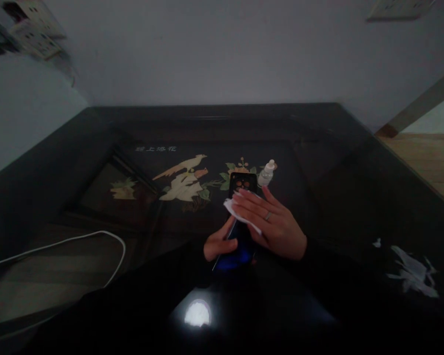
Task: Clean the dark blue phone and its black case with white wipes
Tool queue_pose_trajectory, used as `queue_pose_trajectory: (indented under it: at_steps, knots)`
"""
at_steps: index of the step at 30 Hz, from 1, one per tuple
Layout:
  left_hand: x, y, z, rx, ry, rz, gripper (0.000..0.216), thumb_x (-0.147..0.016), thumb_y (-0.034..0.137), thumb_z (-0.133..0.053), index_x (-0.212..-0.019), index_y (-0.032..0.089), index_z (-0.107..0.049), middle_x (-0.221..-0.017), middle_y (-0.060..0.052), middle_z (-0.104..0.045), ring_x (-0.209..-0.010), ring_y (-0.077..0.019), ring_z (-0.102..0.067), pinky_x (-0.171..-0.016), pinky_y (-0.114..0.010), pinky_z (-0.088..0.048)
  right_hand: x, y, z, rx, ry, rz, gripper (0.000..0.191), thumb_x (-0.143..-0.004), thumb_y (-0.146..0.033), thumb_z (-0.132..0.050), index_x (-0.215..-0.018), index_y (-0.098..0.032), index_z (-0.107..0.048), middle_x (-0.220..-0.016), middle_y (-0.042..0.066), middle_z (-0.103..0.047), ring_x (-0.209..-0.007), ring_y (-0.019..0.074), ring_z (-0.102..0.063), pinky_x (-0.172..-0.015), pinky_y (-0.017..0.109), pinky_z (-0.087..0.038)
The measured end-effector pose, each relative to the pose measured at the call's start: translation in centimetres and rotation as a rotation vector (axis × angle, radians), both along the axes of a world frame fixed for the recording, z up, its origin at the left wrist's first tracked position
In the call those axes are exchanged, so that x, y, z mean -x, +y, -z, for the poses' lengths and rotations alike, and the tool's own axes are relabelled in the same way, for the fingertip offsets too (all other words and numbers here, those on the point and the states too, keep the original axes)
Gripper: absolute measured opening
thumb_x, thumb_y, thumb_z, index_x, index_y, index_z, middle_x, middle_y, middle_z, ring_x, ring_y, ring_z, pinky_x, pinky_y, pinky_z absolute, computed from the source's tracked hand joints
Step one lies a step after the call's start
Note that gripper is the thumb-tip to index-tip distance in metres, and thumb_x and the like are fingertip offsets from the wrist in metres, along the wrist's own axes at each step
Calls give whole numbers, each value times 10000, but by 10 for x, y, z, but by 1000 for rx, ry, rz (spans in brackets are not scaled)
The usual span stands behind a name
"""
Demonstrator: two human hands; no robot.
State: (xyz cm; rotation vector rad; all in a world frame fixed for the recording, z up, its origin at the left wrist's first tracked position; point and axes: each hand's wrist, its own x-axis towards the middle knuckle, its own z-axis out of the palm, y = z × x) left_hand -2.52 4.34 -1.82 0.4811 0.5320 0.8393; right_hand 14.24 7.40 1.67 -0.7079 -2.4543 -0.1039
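Observation:
A dark smartphone (pixel 240 251) with a shiny blue back is tilted above the glossy black table, its camera end pointing away from me. My left hand (pixel 220 242) grips the phone by its left edge, thumb across the back. Under the fingers of my right hand (pixel 276 222) a white wipe (pixel 230 206) is pressed flat against the phone's back, just below the cameras. A ring shows on that hand. Beyond the phone, close to its upper right corner, stands a small white dropper bottle (pixel 266 175).
Crumpled white scraps (pixel 414 273) lie on the table at the right. A white cable (pixel 77 237) curves in from the left. The tabletop (pixel 214 128) carries a bird and flower picture and meets a wall (pixel 222 54) at its far edge. Power sockets (pixel 37 37) sit upper left.

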Motion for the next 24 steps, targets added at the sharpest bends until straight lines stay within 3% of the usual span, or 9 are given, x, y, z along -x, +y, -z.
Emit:
queue_pose_trajectory:
  at_steps: [3, 6, 8, 11, 15, 21, 24]
  knots:
    - [3, -3, -1, -93, 34, 150, 1001, -565, 206, -744, -1393, 295, -187, -1299, -108, -456, -1071, -311, -529, -716, -366, -502, -6, 4, -3, -29, 77, 30, 385, -826, -100, -424, -1202, -99, -502, -1234, 119, -554, -1250, 220, -397, -1060, 500, -279]
    - [4, -1, 0, -177, 88, 234, 889, -602, 230, -738, -1358, 285, -276, -1218, -93, -525, -980, -242, -581, -734, -324, -495, -8, 4, -2, -98, 50, -93, 367, -816, -140, -459, -1172, -72, -523, -1187, 128, -587, -1237, 247, -411, -1041, 488, -323]
    - [4, 0, -1, -193, 72, 249, 881, -603, 224, -739, -1353, 290, -281, -1224, -97, -519, -1009, -259, -569, -734, -332, -496, -11, 5, -1, -106, 57, -117, 357, -819, -156, -462, -1162, -82, -530, -1154, 124, -607, -1209, 246, -445, -1030, 490, -342]
    - [4, 1, -7, -169, 20, 271, 951, -621, 183, -719, -1378, 359, -173, -1334, -102, -422, -1093, -296, -528, -757, -366, -486, -16, 8, -3, -20, 155, -31, 365, -826, -122, -431, -1181, -116, -516, -1136, 121, -613, -1147, 215, -507, -1029, 501, -342]
    - [5, 1, -10, -167, 12, 246, 965, -633, 172, -710, -1378, 389, -136, -1355, -112, -408, -1089, -294, -536, -765, -381, -482, -17, 10, -7, 108, 256, 38, 414, -844, -91, -377, -1249, -132, -455, -1165, 115, -590, -1114, 180, -531, -1043, 489, -330]
    - [5, 2, -5, -175, -26, 312, 885, -631, 160, -709, -1357, 284, -219, -1190, -149, -553, -988, -275, -598, -701, -337, -508, -12, 10, -9, 67, 131, -74, 348, -850, -136, -431, -1187, -130, -521, -1173, 109, -592, -1169, 212, -485, -1054, 515, -287]
    - [5, 2, -8, -150, -50, 303, 935, -638, 147, -696, -1372, 328, -146, -1268, -141, -489, -1050, -304, -567, -726, -367, -508, -13, 10, -13, 224, 210, -65, 352, -883, -152, -376, -1207, -160, -512, -1180, 82, -591, -1150, 179, -502, -1057, 468, -306]
